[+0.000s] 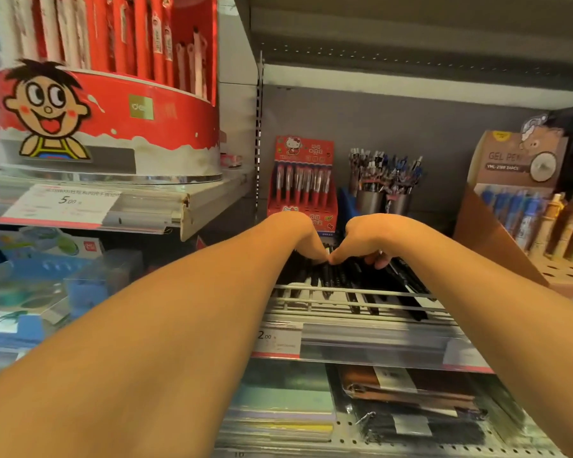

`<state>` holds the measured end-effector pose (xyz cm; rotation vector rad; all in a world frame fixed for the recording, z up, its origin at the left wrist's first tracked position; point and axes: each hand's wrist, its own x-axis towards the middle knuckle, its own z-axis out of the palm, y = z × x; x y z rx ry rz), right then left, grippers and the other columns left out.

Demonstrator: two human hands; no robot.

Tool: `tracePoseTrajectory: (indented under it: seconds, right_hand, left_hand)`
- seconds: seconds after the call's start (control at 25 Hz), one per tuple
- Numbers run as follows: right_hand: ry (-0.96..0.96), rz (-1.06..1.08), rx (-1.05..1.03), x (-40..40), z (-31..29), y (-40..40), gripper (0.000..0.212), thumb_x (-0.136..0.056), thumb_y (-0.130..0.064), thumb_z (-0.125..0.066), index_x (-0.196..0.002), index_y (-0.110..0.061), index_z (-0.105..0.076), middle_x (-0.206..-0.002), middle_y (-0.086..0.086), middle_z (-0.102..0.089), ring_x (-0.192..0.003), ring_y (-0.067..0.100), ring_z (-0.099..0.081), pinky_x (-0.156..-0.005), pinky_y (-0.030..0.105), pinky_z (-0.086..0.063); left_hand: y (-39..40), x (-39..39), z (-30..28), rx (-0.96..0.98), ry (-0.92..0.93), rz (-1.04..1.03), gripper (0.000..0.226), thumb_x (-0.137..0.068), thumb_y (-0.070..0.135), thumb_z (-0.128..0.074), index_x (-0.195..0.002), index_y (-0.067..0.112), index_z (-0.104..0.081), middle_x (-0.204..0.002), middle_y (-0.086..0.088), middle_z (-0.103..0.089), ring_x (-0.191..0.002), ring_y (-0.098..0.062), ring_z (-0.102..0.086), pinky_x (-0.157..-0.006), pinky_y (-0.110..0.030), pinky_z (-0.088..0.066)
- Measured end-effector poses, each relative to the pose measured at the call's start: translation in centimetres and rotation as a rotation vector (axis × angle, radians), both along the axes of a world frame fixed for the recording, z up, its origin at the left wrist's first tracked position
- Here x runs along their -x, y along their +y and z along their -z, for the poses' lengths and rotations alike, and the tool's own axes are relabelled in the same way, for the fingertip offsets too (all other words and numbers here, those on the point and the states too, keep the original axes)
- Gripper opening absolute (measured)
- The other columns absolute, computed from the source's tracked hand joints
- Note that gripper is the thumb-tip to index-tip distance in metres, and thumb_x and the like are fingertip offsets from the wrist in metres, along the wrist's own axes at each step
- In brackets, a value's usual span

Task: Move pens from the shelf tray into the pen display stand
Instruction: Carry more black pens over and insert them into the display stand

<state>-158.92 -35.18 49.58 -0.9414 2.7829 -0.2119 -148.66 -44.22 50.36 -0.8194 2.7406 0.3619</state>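
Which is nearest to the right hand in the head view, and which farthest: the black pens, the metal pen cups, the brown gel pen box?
From the right hand:
1. Black pens, directly under its fingers in the shelf tray.
2. Metal pen cups, just behind it.
3. Brown gel pen box, farther back on the right.

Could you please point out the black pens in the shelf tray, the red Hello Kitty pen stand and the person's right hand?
black pens (pixel 351 276): head view, mid-barrels.
red Hello Kitty pen stand (pixel 303 150): head view, header card.
right hand (pixel 366 238): head view, back of hand.
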Motion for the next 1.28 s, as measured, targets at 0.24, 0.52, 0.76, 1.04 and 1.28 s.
tracePoseTrajectory:
  seconds: [0.24, 0.52, 0.76, 1.04, 1.28]
  right_hand:
    - [0.019, -0.042, 0.033, 0.1, 0.3, 0.3, 0.041, -0.089, -0.041, -0.074, -0.113, -0.011, -0.061, -0.096, 0.007, -0.064, -0.079, 0.020, -0.065, -0.061, 0.030, -0.057]
    - [-0.017, -0.070, 0.081, -0.1, 0.0, 0.9, 0.046, -0.090, -0.043, -0.073, -0.120, -0.011, -0.060, -0.092, 0.006, -0.065, -0.073, 0.018, -0.063, -0.056, 0.028, -0.052]
    - [-0.034, -0.083, 0.140, -0.2, 0.0, 1.4, 0.044, -0.091, -0.042, -0.071, -0.119, -0.010, -0.061, -0.089, 0.006, -0.066, -0.069, 0.017, -0.062, -0.054, 0.027, -0.051]
    - [-0.012, -0.126, 0.347, -0.3, 0.1, 1.0, 0.028, -0.091, -0.031, -0.073, -0.098, -0.004, -0.067, -0.076, 0.006, -0.064, -0.059, 0.016, -0.055, -0.048, 0.026, -0.042]
    - [-0.030, -0.157, 0.198, -2.2, -0.1, -0.4, 0.039, -0.089, -0.048, -0.070, -0.079, -0.011, -0.066, -0.061, 0.000, -0.063, -0.047, 0.014, -0.052, -0.045, 0.024, -0.039]
  left_hand:
    - [-0.3, 1.2, 1.5, -0.085, 0.085, -0.044, 0.058, -0.104, 0.048, -0.044, -0.148, 0.010, -0.041, -0.146, -0.012, -0.049, -0.136, -0.030, -0.047, -0.104, -0.037, -0.043]
    - [-1.7, 1.4, 2.1, -0.343, 0.267, -0.162, 0.025, -0.103, 0.031, -0.055, -0.108, 0.007, -0.055, -0.099, -0.013, -0.062, -0.098, -0.029, -0.062, -0.085, -0.041, -0.053]
    - [-2.2, 1.0, 2.4, -0.532, 0.440, -0.244, 0.003, -0.101, 0.007, -0.054, -0.101, 0.004, -0.055, -0.089, -0.014, -0.062, -0.077, -0.024, -0.061, -0.075, -0.035, -0.054]
    - [-2.8, -0.1, 2.3, -0.747, 0.652, -0.261, 0.004, -0.100, 0.001, -0.049, -0.099, 0.002, -0.052, -0.077, -0.013, -0.053, -0.060, -0.018, -0.054, -0.049, -0.027, -0.054]
    - [-2.5, -0.1, 1.0, -0.638, 1.027, -0.217, 0.021, -0.097, 0.008, -0.056, -0.076, 0.007, -0.050, -0.066, -0.007, -0.052, -0.053, -0.016, -0.049, -0.038, -0.019, -0.039]
